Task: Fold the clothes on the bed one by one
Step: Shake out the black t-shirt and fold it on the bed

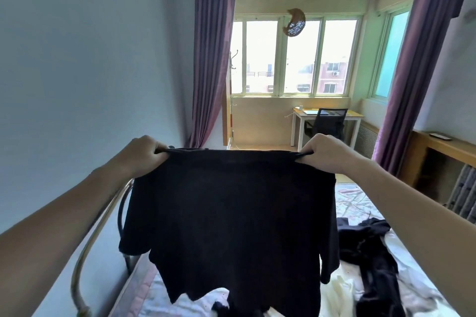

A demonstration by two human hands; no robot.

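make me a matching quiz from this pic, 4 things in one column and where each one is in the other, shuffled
Things:
1. black shirt
2. dark clothes pile
3. office chair
4. curtains

Places:
A. at the desk under the window
B. held up by the left hand and right hand
C. hanging either side of the opening
D. lying on the bed

Pairs: 1-B, 2-D, 3-A, 4-C

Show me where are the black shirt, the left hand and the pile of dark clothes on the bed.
black shirt (231, 213), head view, middle of the hanging cloth.
left hand (144, 156), head view, back of the hand.
pile of dark clothes (365, 247), head view, its upper part.
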